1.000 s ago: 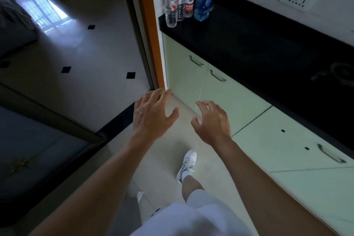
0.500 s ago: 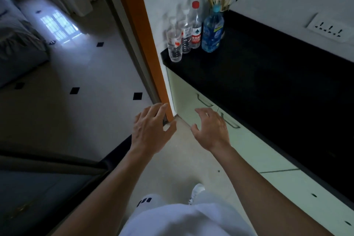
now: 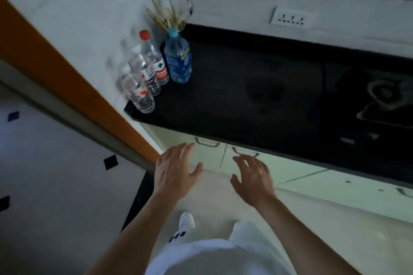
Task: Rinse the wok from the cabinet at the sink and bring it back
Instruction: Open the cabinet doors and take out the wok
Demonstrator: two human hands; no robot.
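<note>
Pale green cabinet doors [image 3: 210,158] run under a black countertop [image 3: 234,100], both shut, each with a curved metal handle [image 3: 207,142]. My left hand [image 3: 174,169] hovers with fingers spread just below the left door's handle, holding nothing. My right hand [image 3: 253,177] is held out beside it, fingers loosely spread, just under the second handle [image 3: 244,152], and is empty. No wok and no sink are in view.
Several plastic bottles [image 3: 156,69] and a cup of chopsticks [image 3: 169,18] stand at the counter's left end against the wall. A gas hob [image 3: 380,100] lies at the right. An orange door frame [image 3: 67,78] and a tiled floor [image 3: 55,174] are on the left.
The view has swung right and up toward the counter, bringing the hob into sight. Both hands stayed spread and empty and are closer to the cabinet handles.
</note>
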